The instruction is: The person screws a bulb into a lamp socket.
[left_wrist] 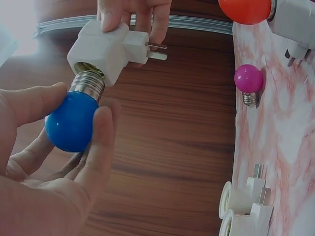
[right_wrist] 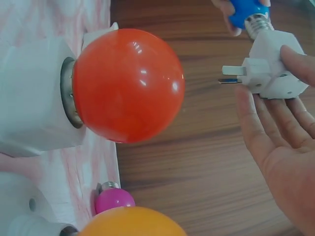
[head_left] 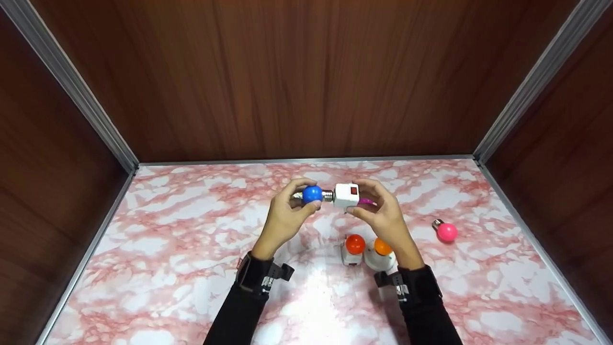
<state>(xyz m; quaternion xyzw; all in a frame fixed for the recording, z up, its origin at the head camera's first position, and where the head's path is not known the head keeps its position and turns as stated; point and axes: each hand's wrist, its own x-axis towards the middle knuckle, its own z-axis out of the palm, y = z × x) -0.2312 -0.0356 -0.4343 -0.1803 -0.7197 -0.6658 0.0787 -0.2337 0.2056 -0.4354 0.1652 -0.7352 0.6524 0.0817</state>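
My left hand pinches a blue light bulb by its round glass, thumb on one side and fingers on the other. The metal screw base meets the opening of a white plug-in lamp socket, with much of its thread still showing. That socket is gripped by my right hand. In the head view a red switch shows on its face. Two flat plug prongs stick out from its side in the right wrist view. Both hands are raised above the marbled table.
Nearer me stand a red bulb in a white socket and an orange bulb on a round white base. A pink bulb lies to the right. Behind my right hand is a magenta bulb. White sockets show in the left wrist view.
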